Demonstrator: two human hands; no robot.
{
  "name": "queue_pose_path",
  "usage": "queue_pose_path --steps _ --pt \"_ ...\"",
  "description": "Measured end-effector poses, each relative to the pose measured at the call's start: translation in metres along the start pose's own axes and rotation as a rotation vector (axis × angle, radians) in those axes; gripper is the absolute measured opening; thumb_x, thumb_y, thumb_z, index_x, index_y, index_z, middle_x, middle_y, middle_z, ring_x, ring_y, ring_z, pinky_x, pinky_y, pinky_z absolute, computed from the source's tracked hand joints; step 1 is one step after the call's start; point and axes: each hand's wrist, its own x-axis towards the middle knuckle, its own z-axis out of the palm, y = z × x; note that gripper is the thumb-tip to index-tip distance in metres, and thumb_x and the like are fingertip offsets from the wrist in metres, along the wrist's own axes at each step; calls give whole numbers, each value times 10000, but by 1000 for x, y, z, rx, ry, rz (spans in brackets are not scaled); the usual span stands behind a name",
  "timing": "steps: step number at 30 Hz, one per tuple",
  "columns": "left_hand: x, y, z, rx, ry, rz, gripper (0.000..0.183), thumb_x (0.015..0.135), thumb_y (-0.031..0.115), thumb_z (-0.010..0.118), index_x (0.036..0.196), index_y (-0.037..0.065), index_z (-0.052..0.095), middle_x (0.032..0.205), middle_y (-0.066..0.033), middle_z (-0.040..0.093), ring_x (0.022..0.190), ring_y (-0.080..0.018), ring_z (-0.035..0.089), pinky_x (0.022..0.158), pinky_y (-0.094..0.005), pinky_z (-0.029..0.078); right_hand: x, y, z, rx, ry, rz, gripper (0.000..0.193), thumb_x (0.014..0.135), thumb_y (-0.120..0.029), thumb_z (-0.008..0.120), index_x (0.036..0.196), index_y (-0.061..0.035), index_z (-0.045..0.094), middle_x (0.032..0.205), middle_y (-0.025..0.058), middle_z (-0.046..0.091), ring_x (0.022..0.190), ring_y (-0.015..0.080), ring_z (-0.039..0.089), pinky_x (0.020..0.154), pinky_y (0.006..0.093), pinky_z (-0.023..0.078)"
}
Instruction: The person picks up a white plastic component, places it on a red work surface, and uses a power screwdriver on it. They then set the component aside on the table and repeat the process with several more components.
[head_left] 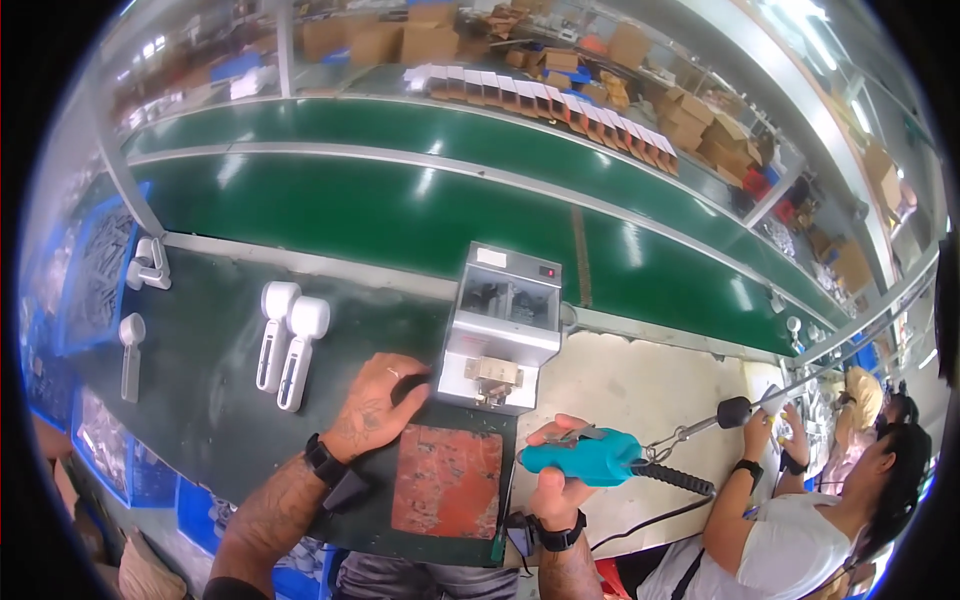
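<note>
My right hand (560, 485) is wrapped round a teal electric screwdriver (590, 457), which lies level over the pale board. A metal hook and a coiled black cable (675, 477) run from its back end. My left hand (378, 405) rests by the left side of a grey metal screw feeder (500, 335), fingers curled. Something dark shows between its thumb and forefinger; I cannot make out what it is. A worn red-brown mat (448, 482) lies between my hands. To the left, two white handled devices with round heads (300, 345) lie side by side.
More white devices (130, 355) lie at the table's left. Blue bins of parts (100, 275) line that edge. A green conveyor (370, 190) runs behind, with a row of small boxes (540, 98) beyond. A co-worker (800, 530) sits at the right; a black suspension weight (733, 412) hangs close by.
</note>
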Motion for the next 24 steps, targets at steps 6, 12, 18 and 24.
queue_pose_path --steps 6,12,18,24 --pt "-1 -6 -2 -1 -40 8 168 897 131 658 1026 24 660 1031 -130 659 1015 -331 588 911 -412 462 -6 4 3 7 -21 55 846 790 -628 743 1280 19 502 899 93 660 741 167 636 631 280 506" --pt "1 -5 -1 7 -37 23 153 900 137 656 1006 26 663 1015 -127 663 1002 -332 590 907 -418 461 -9 9 -2 117 -119 72 748 803 -434 805 1311 14 489 984 92 658 816 122 578 737 275 462" --pt "2 -5 -4 14 -50 20 151 891 117 661 1004 17 659 1013 -129 663 1004 -338 587 911 -423 459 -8 5 2 132 -146 82 725 807 -373 816 1325 4 476 1015 94 653 818 121 576 730 276 462" --pt "-1 13 -1 -66 43 -22 139 865 53 676 993 9 646 964 -132 651 949 -307 611 853 -390 480 -11 1 0 87 -134 58 748 837 -491 758 1316 9 476 948 106 653 764 155 613 664 282 498"
